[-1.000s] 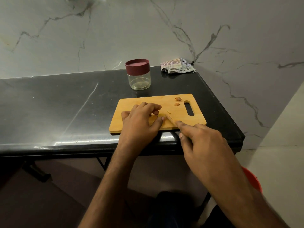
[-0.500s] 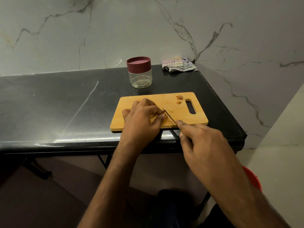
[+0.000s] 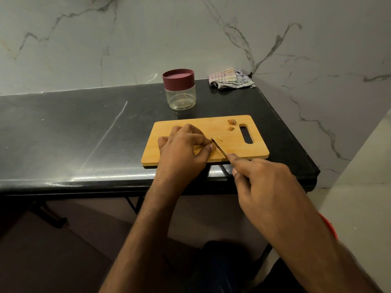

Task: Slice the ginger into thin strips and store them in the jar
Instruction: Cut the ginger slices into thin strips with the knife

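While your left hand (image 3: 182, 149) lies curled on the wooden cutting board (image 3: 190, 126), its fingers (image 3: 201, 140) and thumb are bent down over the ginger, which is almost wholly hidden beneath them; only a sliver shows at the fingertips. Your right hand (image 3: 264, 182) grips a knife (image 3: 219, 148), forefinger stretched along its back, the handle hidden in the clenched hand. Its blade slants across the board and meets the ginger right beside your left thumb. One thin cut strip (image 3: 220, 138) lies on the board just beyond the blade, and two small brown ginger scraps (image 3: 231, 124) sit near the handle slot at the board's right end. You have the jar (image 3: 179, 89) standing upright on the black table (image 3: 74, 127) behind the board, apart from it, with its dark red lid (image 3: 178, 77) on. A striped cloth (image 3: 230, 79) is bunched in the table's far right corner against the marble wall.
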